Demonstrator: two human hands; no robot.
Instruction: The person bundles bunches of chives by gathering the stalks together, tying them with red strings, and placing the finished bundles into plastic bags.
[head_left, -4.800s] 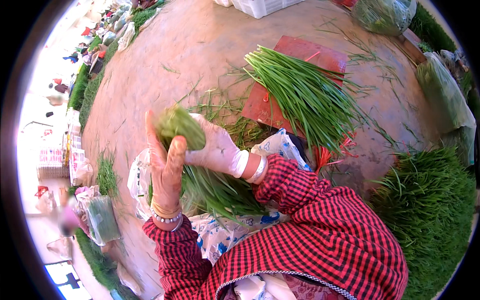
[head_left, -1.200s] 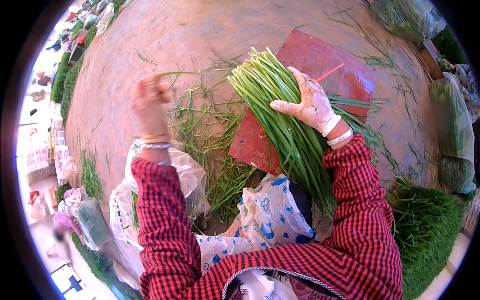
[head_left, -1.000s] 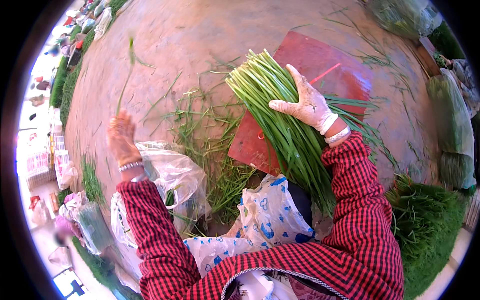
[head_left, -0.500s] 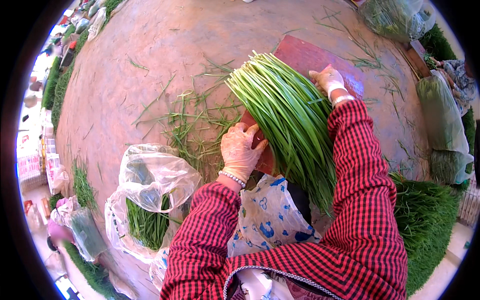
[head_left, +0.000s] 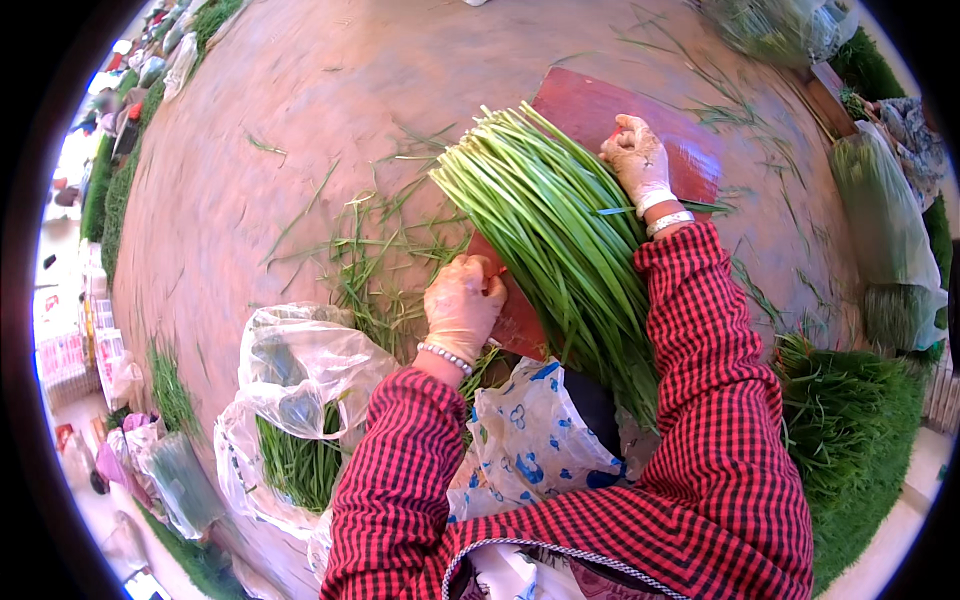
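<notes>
A thick bundle of long green garlic chives (head_left: 560,230) lies slantwise over a dark red board (head_left: 630,110), pale stem ends toward the far left. Beside its left edge is my left hand (head_left: 463,308), in a thin glove, thumb and fingers drawn together. My right hand (head_left: 640,162), gloved too, is bent closed at the bundle's right side, over the board. A speck of red shows at the fingertips of each hand, too small to name. One loose blade crosses near my right wrist.
To the left stands a clear plastic bag (head_left: 310,350) with greens inside. A patterned plastic sheet (head_left: 535,440) covers my lap. A big heap of greens (head_left: 850,440) lies at right; bagged greens (head_left: 885,230) stand beyond. Loose blades (head_left: 370,255) litter the floor.
My left hand has gone from spread fingers to closed and drawn slightly left. My right hand has lifted off the chives' edge, its fingers now curled together. The view has shifted a little.
</notes>
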